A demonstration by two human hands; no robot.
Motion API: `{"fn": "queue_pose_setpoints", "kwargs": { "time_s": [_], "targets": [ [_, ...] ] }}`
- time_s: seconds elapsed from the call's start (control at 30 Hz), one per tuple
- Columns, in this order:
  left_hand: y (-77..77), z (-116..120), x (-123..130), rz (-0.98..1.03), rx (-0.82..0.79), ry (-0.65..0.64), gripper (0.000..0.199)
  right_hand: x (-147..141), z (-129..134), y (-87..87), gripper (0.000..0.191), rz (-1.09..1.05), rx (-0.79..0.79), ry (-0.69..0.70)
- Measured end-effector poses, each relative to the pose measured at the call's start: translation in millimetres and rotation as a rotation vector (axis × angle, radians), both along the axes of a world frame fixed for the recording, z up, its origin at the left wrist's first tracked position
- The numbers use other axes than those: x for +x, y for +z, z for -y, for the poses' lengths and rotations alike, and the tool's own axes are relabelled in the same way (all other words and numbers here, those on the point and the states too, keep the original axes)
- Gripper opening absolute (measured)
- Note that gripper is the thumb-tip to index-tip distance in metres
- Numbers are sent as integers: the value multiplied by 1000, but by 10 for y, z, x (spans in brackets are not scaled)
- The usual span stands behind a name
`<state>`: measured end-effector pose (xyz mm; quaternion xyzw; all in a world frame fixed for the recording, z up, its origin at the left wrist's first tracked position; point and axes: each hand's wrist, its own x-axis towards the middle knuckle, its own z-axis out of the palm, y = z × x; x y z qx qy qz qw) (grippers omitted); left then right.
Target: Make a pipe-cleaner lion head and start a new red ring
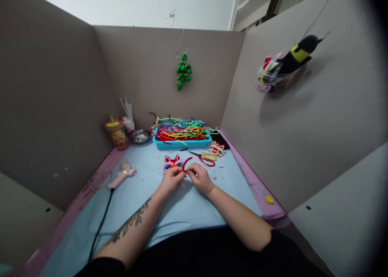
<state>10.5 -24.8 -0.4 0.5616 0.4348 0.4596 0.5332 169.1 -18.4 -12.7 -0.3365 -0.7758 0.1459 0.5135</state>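
Note:
A short red pipe cleaner [187,162] curves up between my two hands, which nearly meet over the blue table cover. My left hand [171,179] pinches its left part. My right hand [198,176] is closed on it just to the right. Right behind my left hand lies a pink and red animal face [172,162] with ears, blue eyes and an orange patch; its lower part is hidden by the hand. Scissors [206,158] with yellow and red handles lie beyond my right hand.
A blue tray [183,145] of colourful pipe cleaners stands at the back, a metal bowl [141,136] and a cup [117,135] left of it. A pink glue gun [123,176] with a cord lies left. A cream and red face [216,148] lies behind the scissors.

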Motion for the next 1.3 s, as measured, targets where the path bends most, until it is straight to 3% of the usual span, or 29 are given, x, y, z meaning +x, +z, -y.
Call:
{"fn": "queue_pose_setpoints", "kwargs": {
  "time_s": [0.13, 0.33, 0.53, 0.63, 0.8, 0.97, 1.13, 1.3],
  "targets": [
    [33, 27, 6, -133, 156, 13, 16, -13, 15, -13, 8, 5, -60, -25],
    [16, 78, -3, -396, 539, 122, 12, -37, 3, -18, 8, -47, -200, -23],
    [-6, 83, -30, -507, 692, 119, 13, -88, -33, -18, 6, -316, -494, 96],
    [-7, 82, -24, -512, 693, 122, 13, -96, -32, -15, 9, -383, -490, 117],
    [-2, 82, -3, -461, 606, 142, 13, -57, -20, -6, 7, -245, -328, 84],
    [14, 56, 1, -323, 412, 142, 16, 5, -20, 49, 11, -113, -182, 93],
    [-1, 27, -6, -177, 196, 31, 22, 38, -31, 80, 10, -98, -96, 114],
    [-22, 54, 5, -220, 306, 73, 18, 57, -39, 66, 11, -45, -51, 120]
  ]
}}
